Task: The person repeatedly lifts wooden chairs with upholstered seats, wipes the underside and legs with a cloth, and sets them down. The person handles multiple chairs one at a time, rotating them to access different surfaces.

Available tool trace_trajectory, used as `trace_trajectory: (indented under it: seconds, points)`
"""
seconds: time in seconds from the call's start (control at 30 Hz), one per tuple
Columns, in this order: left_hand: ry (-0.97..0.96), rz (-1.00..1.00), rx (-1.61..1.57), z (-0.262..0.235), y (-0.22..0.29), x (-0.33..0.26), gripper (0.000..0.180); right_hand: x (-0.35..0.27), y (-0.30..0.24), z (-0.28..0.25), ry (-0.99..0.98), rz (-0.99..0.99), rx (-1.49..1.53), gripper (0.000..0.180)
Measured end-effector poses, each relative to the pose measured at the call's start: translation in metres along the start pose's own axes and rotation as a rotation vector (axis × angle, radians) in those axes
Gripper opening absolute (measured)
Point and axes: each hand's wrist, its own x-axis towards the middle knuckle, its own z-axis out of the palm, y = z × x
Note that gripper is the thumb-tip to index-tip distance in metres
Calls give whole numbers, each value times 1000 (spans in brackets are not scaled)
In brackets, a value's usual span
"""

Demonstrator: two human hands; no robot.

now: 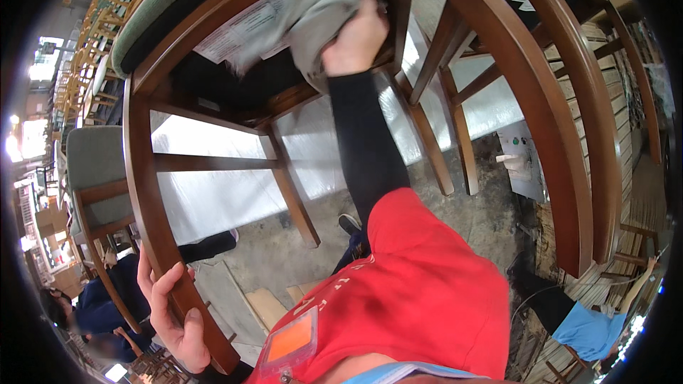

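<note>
Cloth (309, 25), gray and bunched up in the right hand (359, 37), held up at the labeled underside of a dark wooden chair (171, 55), with the left hand (174, 313) loosely spread at one leg (158, 220), though honestly can't tell if actually gripping.

Chair frame (144, 178), left: brown wood, showing smooth gloss. Seat (147, 25), upper left: greenish cloth, looking matt. Rag (316, 18), upper centre: grey cloth, creasing, looking matt. Label (222, 41), upper left: showing white paper. Sheet (203, 195), centre left: silvery, plastic-looking, shining. Floor (466, 220), right of centre: rough, looking matt. Shirt (434, 291), lower centre: red cloth, looking matt. Badge (289, 341), lower centre: clear plastic, glinting.
</note>
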Motion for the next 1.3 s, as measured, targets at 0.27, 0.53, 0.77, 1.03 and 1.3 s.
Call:
trace_trajectory:
  seconds: [0.27,0.53,0.77,1.03,1.3]
  points:
    - [-10,-12,-74,2,7,3,60,36,-43,3,-373,405,614,36]
    - [2,0,-6,1,4,1,59,20,-52,18,-465,451,337,30]
    - [57,-15,6,3,9,3,56,-4,-53,15,-427,355,181,26]
    - [36,42,-171,1,0,-1,61,-91,-15,-92,-481,95,-845,10]
    - [8,238,-279,2,-12,4,63,-135,-20,-185,-1030,-158,-1670,44]
